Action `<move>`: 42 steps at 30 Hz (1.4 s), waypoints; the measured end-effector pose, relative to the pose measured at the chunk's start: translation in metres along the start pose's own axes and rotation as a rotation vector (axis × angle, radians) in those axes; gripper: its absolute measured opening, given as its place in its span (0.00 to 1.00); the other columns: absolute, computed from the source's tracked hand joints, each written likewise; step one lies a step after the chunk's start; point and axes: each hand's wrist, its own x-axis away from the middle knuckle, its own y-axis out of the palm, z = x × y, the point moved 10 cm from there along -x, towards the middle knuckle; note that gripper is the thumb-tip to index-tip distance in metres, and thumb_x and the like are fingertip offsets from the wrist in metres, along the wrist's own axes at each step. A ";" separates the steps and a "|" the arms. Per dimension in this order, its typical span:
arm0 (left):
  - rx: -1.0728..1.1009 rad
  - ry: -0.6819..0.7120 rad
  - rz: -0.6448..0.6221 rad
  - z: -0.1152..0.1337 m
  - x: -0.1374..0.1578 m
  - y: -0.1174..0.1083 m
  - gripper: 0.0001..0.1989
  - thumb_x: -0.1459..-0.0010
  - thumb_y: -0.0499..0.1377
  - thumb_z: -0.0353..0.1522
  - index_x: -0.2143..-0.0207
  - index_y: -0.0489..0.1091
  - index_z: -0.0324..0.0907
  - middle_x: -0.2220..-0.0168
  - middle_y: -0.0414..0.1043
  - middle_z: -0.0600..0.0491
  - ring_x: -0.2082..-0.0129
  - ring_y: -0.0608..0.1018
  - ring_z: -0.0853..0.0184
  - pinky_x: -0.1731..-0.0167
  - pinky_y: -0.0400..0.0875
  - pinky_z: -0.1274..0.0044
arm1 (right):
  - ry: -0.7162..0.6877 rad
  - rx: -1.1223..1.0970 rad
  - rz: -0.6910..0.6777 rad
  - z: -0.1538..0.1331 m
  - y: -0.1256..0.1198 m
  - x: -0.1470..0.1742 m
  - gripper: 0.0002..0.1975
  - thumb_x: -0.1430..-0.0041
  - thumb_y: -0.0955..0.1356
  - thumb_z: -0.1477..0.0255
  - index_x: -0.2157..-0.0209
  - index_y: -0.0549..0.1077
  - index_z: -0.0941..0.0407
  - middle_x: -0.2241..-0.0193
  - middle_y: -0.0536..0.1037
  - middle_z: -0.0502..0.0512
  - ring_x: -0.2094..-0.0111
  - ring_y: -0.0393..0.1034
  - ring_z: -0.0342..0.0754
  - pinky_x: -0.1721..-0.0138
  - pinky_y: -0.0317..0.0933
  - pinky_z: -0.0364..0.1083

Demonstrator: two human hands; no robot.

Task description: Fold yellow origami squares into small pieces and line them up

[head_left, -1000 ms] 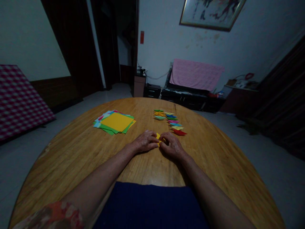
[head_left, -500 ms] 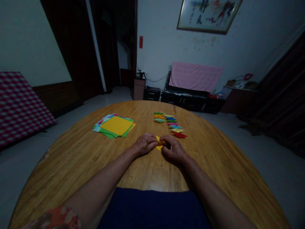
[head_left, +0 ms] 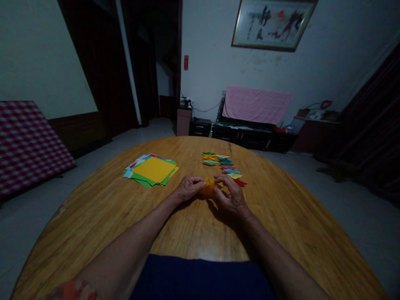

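A small folded piece of yellow-orange paper [head_left: 208, 189] is held just above the table between my two hands. My left hand [head_left: 189, 188] pinches its left side between thumb and fingers. On the right side, my right hand [head_left: 233, 196] grips it with the thumb low and the index finger curved over the top. Parts of the paper's folds are hidden by my fingers. Just beyond my right hand lies a red folded paper boat [head_left: 240, 182], partly covered by that hand.
Several small folded paper boats [head_left: 226, 163] in mixed colours stand in two rows ahead. A fanned stack of square coloured paper [head_left: 154, 169], yellow on top, lies at the left of the round wooden table [head_left: 103, 221]. A cabinet [head_left: 246, 135] stands beyond.
The paper was low and flat between my hands; now it is raised and opened out, showing a larger orange face. My right fingers have spread and lifted. The view has tilted slightly up.
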 end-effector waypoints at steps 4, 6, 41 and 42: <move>0.071 -0.052 -0.084 -0.004 0.002 0.011 0.14 0.53 0.60 0.39 0.74 0.75 0.35 0.78 0.66 0.55 0.79 0.65 0.75 0.77 0.58 0.81 | 0.026 -0.041 -0.011 0.004 0.004 0.000 0.04 0.49 0.67 0.75 0.69 0.70 0.54 0.61 0.74 0.59 0.59 0.69 0.51 0.58 0.64 0.50; 0.053 -0.050 -0.119 -0.006 0.001 0.014 0.14 0.53 0.61 0.38 0.72 0.75 0.35 0.77 0.67 0.55 0.78 0.65 0.75 0.76 0.58 0.81 | 0.072 -0.099 0.014 0.012 0.005 0.000 0.03 0.45 0.65 0.76 0.69 0.70 0.55 0.65 0.75 0.57 0.63 0.69 0.48 0.61 0.64 0.47; 0.151 -0.139 -0.288 0.007 0.016 0.033 0.09 0.52 0.58 0.32 0.71 0.76 0.35 0.78 0.66 0.56 0.79 0.62 0.75 0.78 0.53 0.82 | 0.300 -0.226 0.040 0.044 0.014 0.006 0.04 0.47 0.67 0.71 0.71 0.74 0.56 0.74 0.74 0.52 0.71 0.69 0.45 0.69 0.63 0.45; 0.149 -0.142 -0.281 0.007 0.015 0.033 0.09 0.52 0.58 0.32 0.71 0.76 0.36 0.79 0.66 0.56 0.79 0.62 0.75 0.79 0.53 0.82 | 0.298 -0.227 0.040 0.044 0.014 0.006 0.04 0.47 0.67 0.71 0.71 0.74 0.56 0.74 0.74 0.52 0.71 0.68 0.45 0.69 0.63 0.45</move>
